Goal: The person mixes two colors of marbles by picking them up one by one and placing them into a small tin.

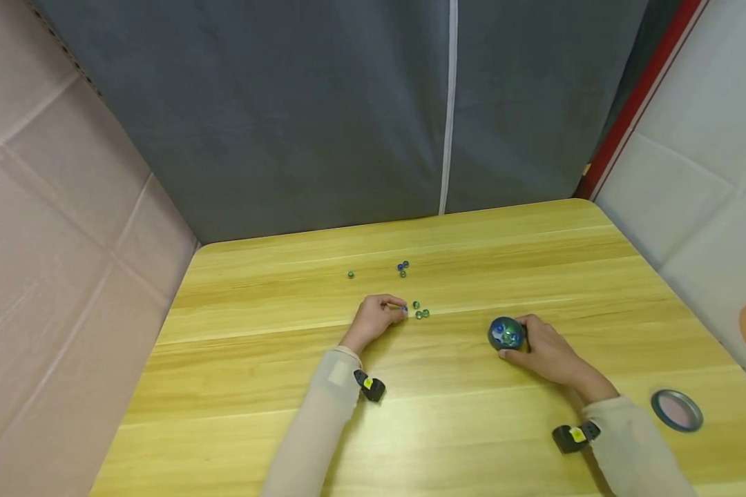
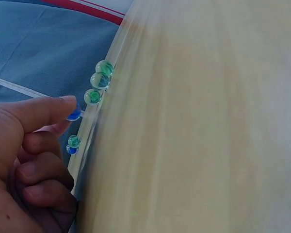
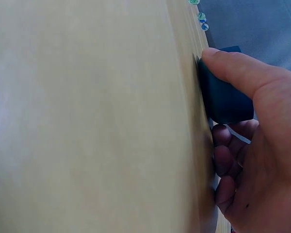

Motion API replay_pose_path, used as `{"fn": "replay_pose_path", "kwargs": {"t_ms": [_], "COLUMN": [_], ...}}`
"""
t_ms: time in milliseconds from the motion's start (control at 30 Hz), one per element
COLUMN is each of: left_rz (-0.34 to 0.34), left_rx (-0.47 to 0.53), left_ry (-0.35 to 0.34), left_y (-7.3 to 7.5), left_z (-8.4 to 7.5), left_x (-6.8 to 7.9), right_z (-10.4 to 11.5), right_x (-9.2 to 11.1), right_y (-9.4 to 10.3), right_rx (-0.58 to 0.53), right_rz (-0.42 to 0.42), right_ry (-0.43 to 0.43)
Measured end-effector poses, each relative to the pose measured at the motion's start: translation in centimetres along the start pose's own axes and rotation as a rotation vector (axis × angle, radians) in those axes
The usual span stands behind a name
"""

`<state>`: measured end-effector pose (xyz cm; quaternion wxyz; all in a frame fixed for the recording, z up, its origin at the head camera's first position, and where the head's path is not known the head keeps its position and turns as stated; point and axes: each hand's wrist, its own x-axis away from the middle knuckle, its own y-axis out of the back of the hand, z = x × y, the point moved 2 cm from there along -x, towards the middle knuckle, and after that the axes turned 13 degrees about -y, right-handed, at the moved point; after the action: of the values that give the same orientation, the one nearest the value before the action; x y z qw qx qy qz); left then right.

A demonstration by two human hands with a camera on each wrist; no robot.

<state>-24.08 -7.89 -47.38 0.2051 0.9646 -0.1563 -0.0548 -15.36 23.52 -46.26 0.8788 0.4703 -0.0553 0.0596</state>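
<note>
Between thumb and forefinger, my left hand [image 1: 375,319] pinches a blue marble [image 2: 74,113], close over the table. Just right of those fingertips lie three green marbles [image 1: 419,315] in a small cluster. My right hand [image 1: 548,351] grips a round dark blue tin [image 1: 506,333] by its side, thumb on the near side and fingers behind. The tin's top is open and shows blue and green marbles inside. From the right wrist only the tin's dark outer wall [image 3: 225,97] shows.
Farther back on the wooden table [image 1: 236,386] sit two blue marbles [image 1: 403,266] with a green marble [image 1: 403,274] beside them. Another green marble [image 1: 351,275] lies to their left. A round tin lid [image 1: 677,410] rests near the right edge. A grey curtain [image 1: 323,124] hangs behind.
</note>
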Motion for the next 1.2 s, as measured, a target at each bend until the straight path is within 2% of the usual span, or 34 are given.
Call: {"fn": "replay_pose_path", "kwargs": {"t_ms": [200, 533, 733, 933, 1200], "left_rz": [0.008, 0.038, 0.057, 0.071, 0.108], "left_rx": [0.058, 0.114, 0.115, 0.126, 0.089], "left_ry": [0.012, -0.023, -0.050, -0.064, -0.099], "left_y": [-0.2, -1.4, -2.3, -3.6, -6.0], "left_z": [-0.6, -2.3, -3.3, -3.8, -4.6], "left_x": [-0.1, -0.5, -0.7, -0.9, -1.0], "right_z": [0.1, 0.0, 0.0, 0.0, 0.0], "right_x": [0.0, 0.0, 0.0, 0.0, 0.1], "right_y": [0.1, 0.1, 0.1, 0.1, 0.2], "right_rx": [0.002, -0.006, -0.006, -0.002, -0.006], "right_rz": [-0.003, 0.000, 0.000, 0.002, 0.000], "right_ry": [-0.006, -0.003, -0.003, -0.004, -0.004]}}
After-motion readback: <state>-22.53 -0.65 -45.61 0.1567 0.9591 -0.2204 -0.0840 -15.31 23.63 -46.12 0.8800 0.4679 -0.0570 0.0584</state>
